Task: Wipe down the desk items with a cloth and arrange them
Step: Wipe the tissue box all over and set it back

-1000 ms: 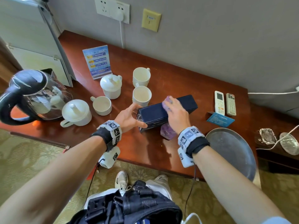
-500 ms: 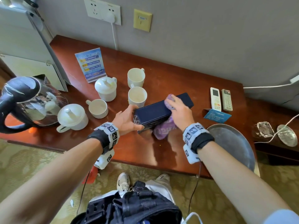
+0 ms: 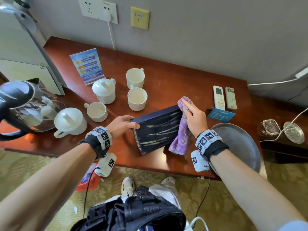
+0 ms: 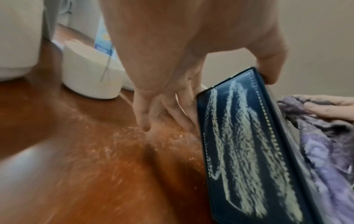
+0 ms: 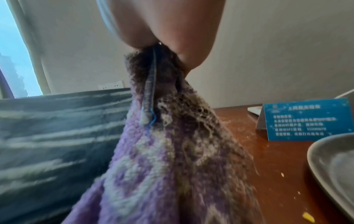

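A dark blue box [image 3: 156, 130] [image 4: 249, 144] [image 5: 53, 128] stands tilted on its long edge at the middle of the brown desk [image 3: 166, 77], its broad face streaked with pale dust. My left hand [image 3: 122, 125] [image 4: 191, 68] grips its left end, thumb on top and fingers behind. My right hand [image 3: 194, 117] holds a purple patterned cloth [image 3: 181, 129] [image 4: 323, 144] [image 5: 172, 159] against the box's right end, with the cloth hanging down to the desk.
White mugs [image 3: 137, 98], lidded cups [image 3: 104, 90] and a glass kettle [image 3: 25, 105] stand left of the box. Two remotes [image 3: 224, 97], a blue card [image 3: 220, 115] [image 5: 306, 119] and a round metal tray [image 3: 240, 145] [image 5: 335, 163] lie to the right. A leaflet stand [image 3: 86, 65] is behind.
The box has been tipped up from lying flat onto its edge, showing its dusty face. My right hand slid with the cloth from the top toward the right end.
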